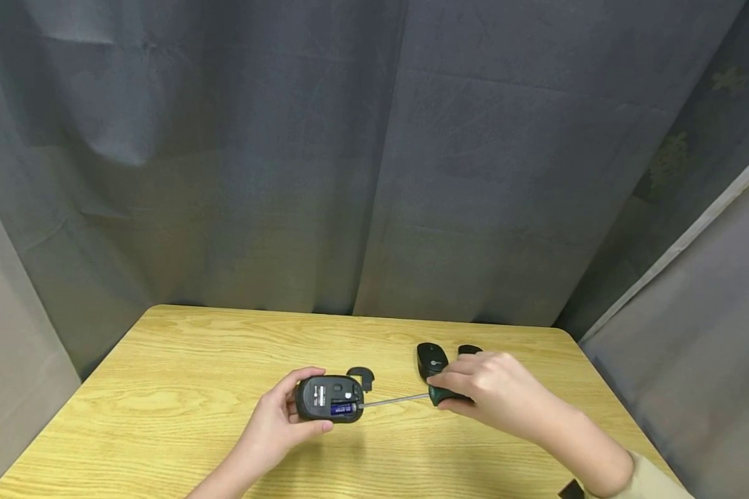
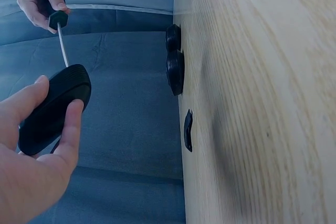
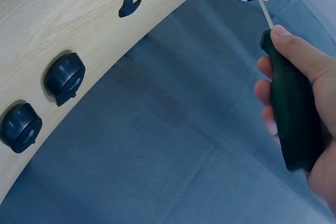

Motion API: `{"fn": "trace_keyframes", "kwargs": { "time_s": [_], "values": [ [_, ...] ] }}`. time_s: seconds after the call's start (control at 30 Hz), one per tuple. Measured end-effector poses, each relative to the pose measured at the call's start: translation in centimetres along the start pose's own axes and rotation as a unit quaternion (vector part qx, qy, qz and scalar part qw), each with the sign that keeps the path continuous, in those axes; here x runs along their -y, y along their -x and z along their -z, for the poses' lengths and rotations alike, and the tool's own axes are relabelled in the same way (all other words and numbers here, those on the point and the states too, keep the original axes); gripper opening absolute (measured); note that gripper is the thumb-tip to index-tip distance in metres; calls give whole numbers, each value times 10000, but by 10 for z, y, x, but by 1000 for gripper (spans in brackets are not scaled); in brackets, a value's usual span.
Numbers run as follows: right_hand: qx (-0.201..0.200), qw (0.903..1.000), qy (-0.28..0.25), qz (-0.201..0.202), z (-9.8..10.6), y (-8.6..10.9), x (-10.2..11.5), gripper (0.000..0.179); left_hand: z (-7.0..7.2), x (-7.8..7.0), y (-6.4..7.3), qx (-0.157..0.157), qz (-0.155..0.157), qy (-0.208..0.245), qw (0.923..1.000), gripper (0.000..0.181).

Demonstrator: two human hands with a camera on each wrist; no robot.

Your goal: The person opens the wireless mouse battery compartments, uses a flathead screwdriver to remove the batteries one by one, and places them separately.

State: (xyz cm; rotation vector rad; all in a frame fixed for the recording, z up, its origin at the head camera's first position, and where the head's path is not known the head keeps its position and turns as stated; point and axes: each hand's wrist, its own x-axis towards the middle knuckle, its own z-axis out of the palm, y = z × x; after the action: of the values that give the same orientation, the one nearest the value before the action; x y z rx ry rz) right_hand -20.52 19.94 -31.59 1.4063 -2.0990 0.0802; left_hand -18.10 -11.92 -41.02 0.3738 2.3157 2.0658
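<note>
One cover [image 1: 367,375] off, on table [image 1: 225,353]; battery [image 1: 342,409] not yet out of mouse [image 1: 315,395]. Fingers: left hand [image 1: 277,416] grips mouse, right hand [image 1: 489,388] grips screwdriver [image 3: 291,111], tip near battery's end.

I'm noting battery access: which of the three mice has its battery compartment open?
The mouse in the left hand: a blue battery shows in its underside. The other two mice sit underside-down on the table.
</note>
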Motion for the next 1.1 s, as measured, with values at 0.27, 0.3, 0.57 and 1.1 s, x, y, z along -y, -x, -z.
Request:
{"fn": "trace_keyframes", "kwargs": {
  "time_s": [0.27,0.3,0.57,1.1],
  "values": [
    [62,9998,142,110,1,-3,2,33,-1,1,0,-31,34,-19,10000,70],
    [57,9999,123,89,1,-3,2,33,-1,1,1,-37,27,-7,10000,70],
    [-84,9996,7,-273,-1,-1,2,38,-1,-1,1,-115,83,68,9999,70],
    [-191,9987,-31,-462,-4,2,1,33,-2,-4,2,-191,106,154,9996,70]
  ]
}}
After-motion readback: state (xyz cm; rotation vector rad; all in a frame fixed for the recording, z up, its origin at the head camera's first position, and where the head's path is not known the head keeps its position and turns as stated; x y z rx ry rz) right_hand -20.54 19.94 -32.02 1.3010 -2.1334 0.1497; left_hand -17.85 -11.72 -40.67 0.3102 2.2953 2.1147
